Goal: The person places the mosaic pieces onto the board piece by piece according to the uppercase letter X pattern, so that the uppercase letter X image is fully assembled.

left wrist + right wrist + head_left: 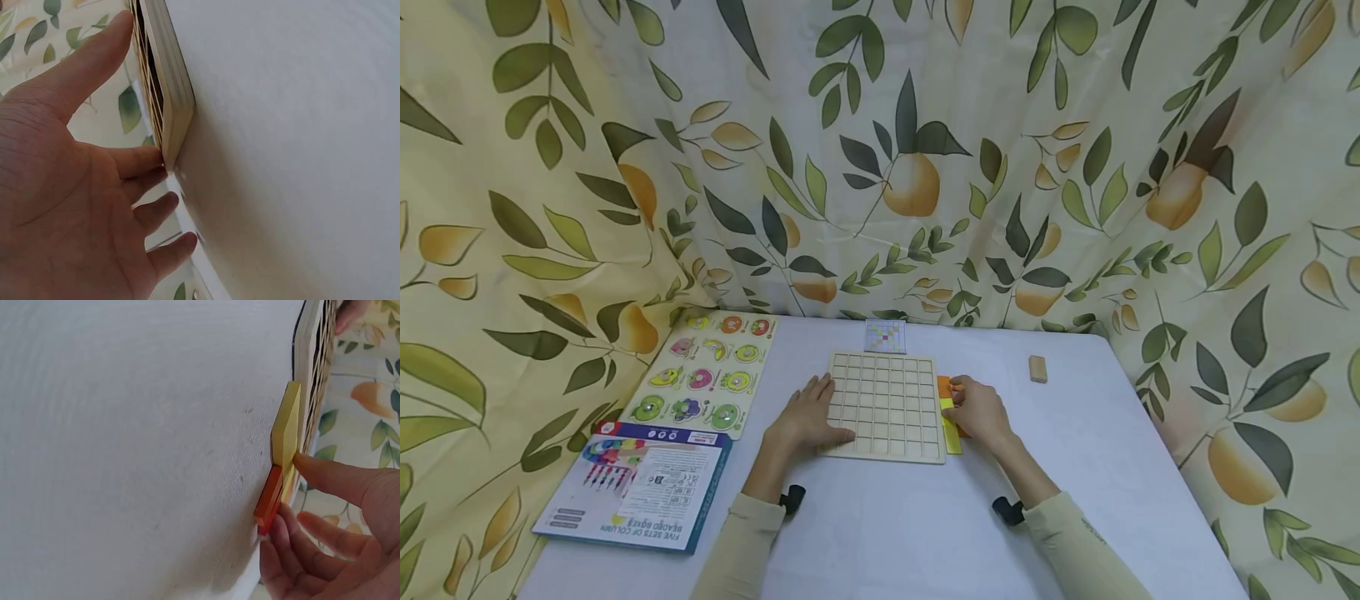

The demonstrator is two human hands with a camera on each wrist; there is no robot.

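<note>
A square wooden grid board [886, 408] lies on the table in front of me. My left hand [806, 414] rests at its left edge, fingers extended, with the thumb over the lower left corner. In the left wrist view the left hand [81, 181] touches the board's side [172, 69]. Flat coloured pieces, one yellow [952, 437] and one orange [944, 387], lie along the board's right edge. My right hand [981, 412] holds them with bent fingers. In the right wrist view its thumb touches the yellow piece [287, 428], and its fingers meet the orange-red piece [269, 497].
A small card with a coloured grid pattern [885, 337] lies behind the board. Further right sits a small wooden block [1037, 369]. To the left lie a sheet of fruit pictures [703, 367] and a blue-edged box [640, 487]. Leaf-patterned curtains [880, 167] surround the white table [895, 533].
</note>
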